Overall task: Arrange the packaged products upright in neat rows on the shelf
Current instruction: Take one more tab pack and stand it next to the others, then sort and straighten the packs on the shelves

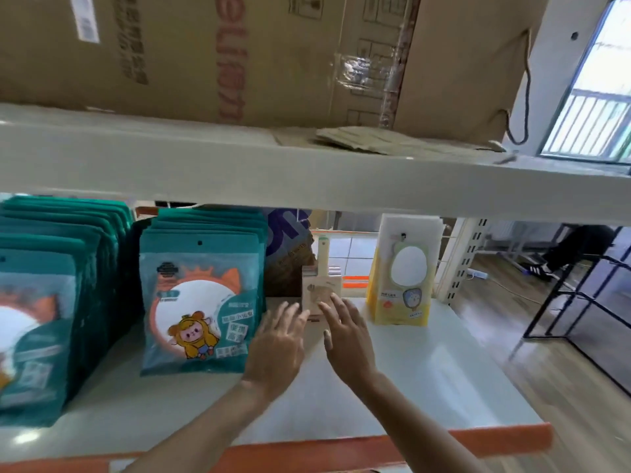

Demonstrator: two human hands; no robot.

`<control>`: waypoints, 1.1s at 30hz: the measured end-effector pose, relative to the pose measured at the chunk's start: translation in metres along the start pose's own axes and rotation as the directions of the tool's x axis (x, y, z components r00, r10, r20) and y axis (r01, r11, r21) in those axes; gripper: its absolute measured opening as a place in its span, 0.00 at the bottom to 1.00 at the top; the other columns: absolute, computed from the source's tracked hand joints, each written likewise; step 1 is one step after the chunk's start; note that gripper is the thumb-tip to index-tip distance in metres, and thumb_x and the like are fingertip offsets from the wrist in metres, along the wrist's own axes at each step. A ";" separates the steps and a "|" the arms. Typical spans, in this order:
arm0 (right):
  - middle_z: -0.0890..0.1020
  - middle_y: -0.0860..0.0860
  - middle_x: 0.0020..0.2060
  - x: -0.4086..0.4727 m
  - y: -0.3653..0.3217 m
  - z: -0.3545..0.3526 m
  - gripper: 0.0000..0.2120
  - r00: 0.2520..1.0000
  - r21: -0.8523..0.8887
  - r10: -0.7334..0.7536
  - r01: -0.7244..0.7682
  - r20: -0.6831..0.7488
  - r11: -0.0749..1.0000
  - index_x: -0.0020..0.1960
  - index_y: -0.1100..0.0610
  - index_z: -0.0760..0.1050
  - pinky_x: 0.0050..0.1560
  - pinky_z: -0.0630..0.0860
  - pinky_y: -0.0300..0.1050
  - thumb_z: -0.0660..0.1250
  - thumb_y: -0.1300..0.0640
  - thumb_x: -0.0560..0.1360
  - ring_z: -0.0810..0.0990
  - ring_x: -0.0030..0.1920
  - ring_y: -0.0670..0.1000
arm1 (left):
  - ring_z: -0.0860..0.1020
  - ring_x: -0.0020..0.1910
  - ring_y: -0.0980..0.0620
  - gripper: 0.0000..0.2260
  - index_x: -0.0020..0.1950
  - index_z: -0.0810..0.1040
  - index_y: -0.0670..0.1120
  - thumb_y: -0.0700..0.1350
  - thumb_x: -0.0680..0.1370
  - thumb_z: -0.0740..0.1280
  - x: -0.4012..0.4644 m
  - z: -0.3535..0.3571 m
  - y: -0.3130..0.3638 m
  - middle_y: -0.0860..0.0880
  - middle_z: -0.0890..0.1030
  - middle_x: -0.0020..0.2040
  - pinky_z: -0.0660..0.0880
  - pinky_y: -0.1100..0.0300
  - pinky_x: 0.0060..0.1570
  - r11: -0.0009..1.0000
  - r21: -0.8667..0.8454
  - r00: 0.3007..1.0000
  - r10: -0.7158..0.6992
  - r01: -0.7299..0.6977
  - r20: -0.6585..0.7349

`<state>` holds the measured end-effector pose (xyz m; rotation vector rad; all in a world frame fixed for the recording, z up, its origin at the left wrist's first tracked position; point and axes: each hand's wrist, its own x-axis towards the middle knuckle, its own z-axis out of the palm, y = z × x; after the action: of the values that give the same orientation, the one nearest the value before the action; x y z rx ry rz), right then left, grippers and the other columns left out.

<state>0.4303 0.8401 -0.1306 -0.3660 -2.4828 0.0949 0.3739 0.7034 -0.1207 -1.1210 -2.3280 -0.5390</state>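
Both hands reach onto the shelf (426, 363) with fingers spread and straight, gripping nothing. Left hand (276, 349) lies palm down at 6 o'clock of centre, its fingertips just short of the beige packaged product (319, 295). Right hand (346, 339) lies just beside it at 3 o'clock, with fingertips reaching the lower front face of that package; actual contact cannot be confirmed.

The beige packaged product stands upright near the back of the shelf, at 12 o'clock from both hands. A yellow packaged product (403, 278) stands upright at 3 o'clock of the beige one, apart from it. A row of teal pouches (201, 302) stands upright at 9 o'clock of the left hand, front to back. A second teal row (44, 319) stands further toward 9 o'clock.

Cardboard boxes (239, 52) occupy the upper shelf at 12 o'clock.
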 end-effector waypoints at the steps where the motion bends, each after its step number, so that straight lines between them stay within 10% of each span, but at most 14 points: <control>1: 0.78 0.55 0.61 -0.003 -0.009 -0.006 0.31 1.000 0.001 -0.014 0.014 -0.001 1.000 0.61 0.56 0.77 0.63 0.68 0.51 0.80 0.62 0.60 0.77 0.62 0.57 | 0.78 0.59 0.44 0.23 0.60 0.78 0.44 0.38 0.65 0.75 -0.005 -0.011 -0.006 0.44 0.80 0.58 0.72 0.47 0.59 1.000 0.003 1.000 0.009 -0.009 -0.018; 9: 0.79 0.54 0.59 -0.022 -0.088 -0.040 0.29 0.993 0.109 -0.119 0.120 -0.023 0.987 0.61 0.56 0.76 0.58 0.73 0.48 0.80 0.58 0.61 0.78 0.60 0.56 | 0.77 0.60 0.44 0.23 0.60 0.79 0.45 0.44 0.66 0.76 -0.045 -0.074 -0.063 0.44 0.80 0.59 0.69 0.47 0.59 0.996 0.074 0.999 -0.039 0.041 -0.035; 16: 0.79 0.54 0.59 -0.040 -0.148 -0.036 0.29 0.960 0.318 -0.278 0.251 0.041 0.914 0.61 0.57 0.74 0.52 0.79 0.53 0.78 0.60 0.62 0.79 0.58 0.57 | 0.76 0.60 0.46 0.20 0.64 0.73 0.46 0.48 0.74 0.55 -0.108 -0.118 -0.096 0.47 0.79 0.59 0.71 0.50 0.61 0.977 0.148 0.987 -0.142 0.153 -0.081; 21: 0.78 0.54 0.60 -0.052 -0.192 -0.042 0.26 0.920 0.453 -0.381 0.304 0.088 0.838 0.62 0.58 0.74 0.55 0.78 0.56 0.76 0.61 0.66 0.77 0.60 0.58 | 0.75 0.63 0.45 0.22 0.63 0.74 0.46 0.42 0.70 0.72 -0.164 -0.161 -0.100 0.47 0.78 0.61 0.72 0.46 0.61 0.938 0.217 0.963 -0.259 0.270 -0.081; 27: 0.68 0.51 0.70 -0.071 -0.266 -0.055 0.22 0.823 0.614 -0.541 0.341 0.170 0.712 0.71 0.54 0.65 0.70 0.60 0.47 0.63 0.58 0.77 0.64 0.70 0.53 | 0.76 0.60 0.45 0.18 0.64 0.70 0.48 0.48 0.74 0.60 -0.234 -0.221 -0.111 0.46 0.78 0.60 0.74 0.46 0.58 0.809 0.379 0.891 -0.436 0.450 -0.128; 33: 0.64 0.48 0.72 -0.091 -0.340 -0.063 0.24 0.757 0.685 -0.633 0.375 0.163 0.625 0.74 0.52 0.60 0.72 0.57 0.47 0.60 0.54 0.79 0.60 0.72 0.50 | 0.78 0.58 0.46 0.29 0.63 0.73 0.48 0.43 0.64 0.77 -0.280 -0.274 -0.126 0.47 0.79 0.59 0.72 0.46 0.57 0.702 0.459 0.827 -0.540 0.544 -0.155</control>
<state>0.4571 0.4867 -0.0798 0.7367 -2.6446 0.7956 0.4958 0.3120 -0.0836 -0.1758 -2.5701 -0.1170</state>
